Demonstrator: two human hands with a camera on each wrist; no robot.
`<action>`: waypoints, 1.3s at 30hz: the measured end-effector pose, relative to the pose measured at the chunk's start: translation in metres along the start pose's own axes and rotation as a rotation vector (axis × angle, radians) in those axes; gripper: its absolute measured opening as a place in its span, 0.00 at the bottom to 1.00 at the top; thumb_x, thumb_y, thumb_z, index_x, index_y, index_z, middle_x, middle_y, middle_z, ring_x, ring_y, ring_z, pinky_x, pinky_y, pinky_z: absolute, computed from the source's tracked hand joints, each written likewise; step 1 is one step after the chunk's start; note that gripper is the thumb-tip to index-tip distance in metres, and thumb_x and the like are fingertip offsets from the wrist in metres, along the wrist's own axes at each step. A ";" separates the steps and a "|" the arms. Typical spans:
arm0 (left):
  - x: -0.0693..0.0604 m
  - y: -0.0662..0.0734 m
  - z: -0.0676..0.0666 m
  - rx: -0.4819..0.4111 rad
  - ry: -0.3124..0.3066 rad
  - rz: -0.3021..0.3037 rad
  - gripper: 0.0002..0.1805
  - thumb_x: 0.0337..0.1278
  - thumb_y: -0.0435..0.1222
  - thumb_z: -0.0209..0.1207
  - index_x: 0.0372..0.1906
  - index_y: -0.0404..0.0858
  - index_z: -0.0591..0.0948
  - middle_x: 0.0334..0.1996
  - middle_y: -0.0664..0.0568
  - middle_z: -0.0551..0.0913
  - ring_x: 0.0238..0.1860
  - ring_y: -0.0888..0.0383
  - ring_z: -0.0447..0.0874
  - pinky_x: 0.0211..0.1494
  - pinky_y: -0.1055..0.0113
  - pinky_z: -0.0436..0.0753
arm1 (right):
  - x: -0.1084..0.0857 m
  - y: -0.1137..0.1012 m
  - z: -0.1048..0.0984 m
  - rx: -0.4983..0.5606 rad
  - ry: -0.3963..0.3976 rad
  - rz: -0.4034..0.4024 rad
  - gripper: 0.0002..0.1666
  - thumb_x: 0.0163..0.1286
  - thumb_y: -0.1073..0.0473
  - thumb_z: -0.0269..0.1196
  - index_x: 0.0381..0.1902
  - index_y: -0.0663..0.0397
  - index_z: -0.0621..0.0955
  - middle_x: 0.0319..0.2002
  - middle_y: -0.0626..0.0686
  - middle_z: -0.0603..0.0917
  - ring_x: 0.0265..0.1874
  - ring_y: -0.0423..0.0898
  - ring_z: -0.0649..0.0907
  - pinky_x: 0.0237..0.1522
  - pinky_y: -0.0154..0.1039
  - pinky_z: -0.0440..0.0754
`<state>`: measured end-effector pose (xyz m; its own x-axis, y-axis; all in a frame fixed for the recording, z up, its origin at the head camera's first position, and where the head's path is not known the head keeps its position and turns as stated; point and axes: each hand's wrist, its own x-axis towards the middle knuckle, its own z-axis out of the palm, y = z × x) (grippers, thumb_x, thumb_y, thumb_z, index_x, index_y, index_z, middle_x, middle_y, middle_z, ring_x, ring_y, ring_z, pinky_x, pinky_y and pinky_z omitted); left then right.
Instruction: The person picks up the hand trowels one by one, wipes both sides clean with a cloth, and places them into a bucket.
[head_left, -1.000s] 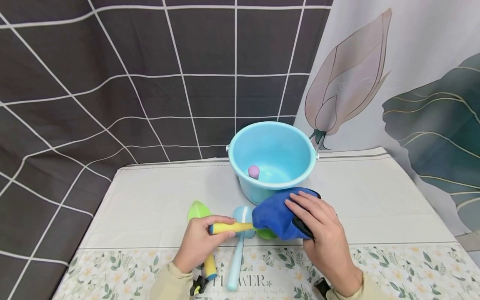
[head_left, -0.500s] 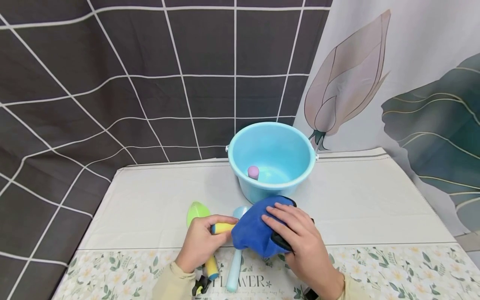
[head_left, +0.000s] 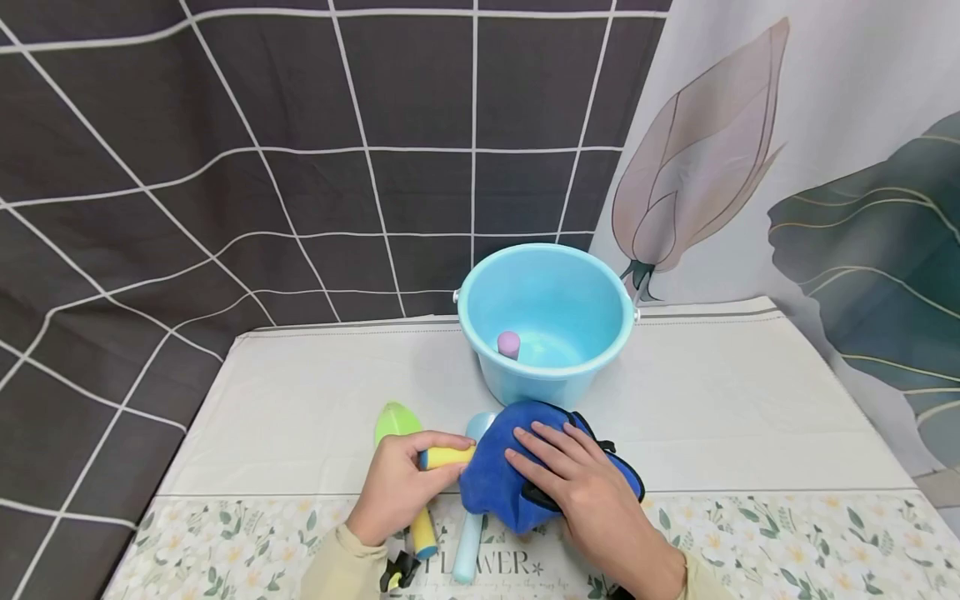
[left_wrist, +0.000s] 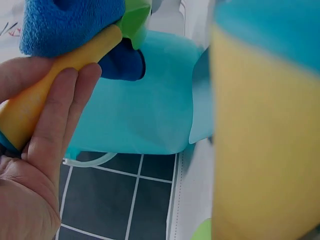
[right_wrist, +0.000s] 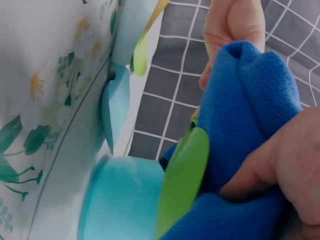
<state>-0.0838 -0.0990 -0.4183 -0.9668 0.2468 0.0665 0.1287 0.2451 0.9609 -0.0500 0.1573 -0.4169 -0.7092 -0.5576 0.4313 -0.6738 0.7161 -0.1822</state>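
My left hand [head_left: 397, 487] pinches the yellow handle [head_left: 447, 457] of a toy shovel between thumb and fingers. Its green blade [right_wrist: 185, 175] shows in the right wrist view, partly wrapped by a blue cloth [head_left: 491, 479] with black edging. On top of that cloth lie the fingers of my right hand [head_left: 581, 492], while its thumb [right_wrist: 255, 172] presses from the other side in the right wrist view. From the head, the cloth hides the blade. Under the hands, a light blue shovel [head_left: 467, 550] and a second green shovel [head_left: 395, 419] with a yellow handle lie on the table.
Just behind the cloth stands a light blue bucket [head_left: 525, 387] with a lilac-topped object [head_left: 508, 343] inside. The table [head_left: 315, 400] wears a white cover with a floral front. Dark checked fabric [head_left: 420, 83] hangs at the back, and a flower-patterned curtain [head_left: 697, 167] hangs at the right.
My right hand has carried the cloth leftward and toward me over the shovel, covering its green blade and part of the handle. The left hand stays nearly in place.
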 end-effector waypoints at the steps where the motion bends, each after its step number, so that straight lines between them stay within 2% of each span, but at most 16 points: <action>1: 0.000 -0.001 -0.001 -0.006 -0.007 0.012 0.11 0.51 0.37 0.75 0.41 0.44 0.90 0.38 0.55 0.90 0.43 0.57 0.88 0.46 0.67 0.84 | 0.000 0.000 0.000 -0.003 -0.013 0.002 0.42 0.54 0.80 0.62 0.66 0.43 0.80 0.67 0.48 0.77 0.69 0.50 0.72 0.69 0.53 0.65; 6: -0.002 -0.004 -0.003 -0.030 -0.025 0.069 0.12 0.51 0.36 0.74 0.43 0.41 0.90 0.40 0.55 0.90 0.45 0.57 0.88 0.48 0.66 0.84 | 0.000 -0.001 0.000 -0.002 -0.026 0.001 0.37 0.60 0.76 0.62 0.66 0.45 0.80 0.67 0.49 0.77 0.69 0.50 0.72 0.70 0.52 0.64; 12: -0.003 -0.006 -0.002 -0.034 -0.029 0.111 0.12 0.52 0.36 0.74 0.43 0.40 0.90 0.42 0.54 0.90 0.47 0.57 0.88 0.49 0.66 0.84 | -0.003 0.003 0.001 -0.015 -0.016 0.004 0.36 0.58 0.77 0.63 0.64 0.46 0.81 0.65 0.49 0.79 0.67 0.51 0.74 0.68 0.52 0.67; 17: -0.004 -0.006 -0.001 -0.041 -0.035 0.111 0.13 0.51 0.37 0.75 0.43 0.40 0.90 0.42 0.53 0.90 0.48 0.56 0.88 0.49 0.66 0.84 | -0.006 0.006 0.001 -0.015 -0.026 0.023 0.39 0.54 0.81 0.64 0.63 0.48 0.82 0.65 0.50 0.79 0.67 0.51 0.74 0.70 0.50 0.65; 27: -0.004 -0.006 -0.001 -0.030 -0.019 0.138 0.13 0.49 0.37 0.75 0.42 0.41 0.90 0.42 0.55 0.90 0.47 0.57 0.88 0.47 0.67 0.84 | -0.006 0.012 -0.005 -0.017 -0.040 0.045 0.46 0.45 0.87 0.63 0.62 0.52 0.82 0.65 0.52 0.79 0.67 0.53 0.74 0.69 0.54 0.66; 35: -0.005 -0.006 -0.002 -0.051 -0.027 0.126 0.12 0.49 0.33 0.75 0.41 0.40 0.90 0.42 0.53 0.90 0.47 0.56 0.88 0.45 0.67 0.85 | -0.008 0.016 -0.006 -0.043 -0.055 0.080 0.40 0.51 0.86 0.62 0.61 0.53 0.83 0.64 0.54 0.79 0.66 0.55 0.75 0.69 0.55 0.67; 39: -0.006 -0.006 -0.003 -0.063 -0.030 0.125 0.11 0.48 0.31 0.75 0.40 0.40 0.90 0.42 0.53 0.90 0.48 0.55 0.88 0.46 0.66 0.85 | -0.011 0.020 -0.007 -0.065 -0.051 0.101 0.38 0.52 0.85 0.63 0.59 0.54 0.83 0.63 0.54 0.80 0.66 0.55 0.75 0.68 0.56 0.68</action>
<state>-0.0797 -0.1045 -0.4238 -0.9371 0.2995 0.1793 0.2323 0.1514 0.9608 -0.0538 0.1806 -0.4190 -0.7834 -0.5010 0.3678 -0.5849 0.7944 -0.1637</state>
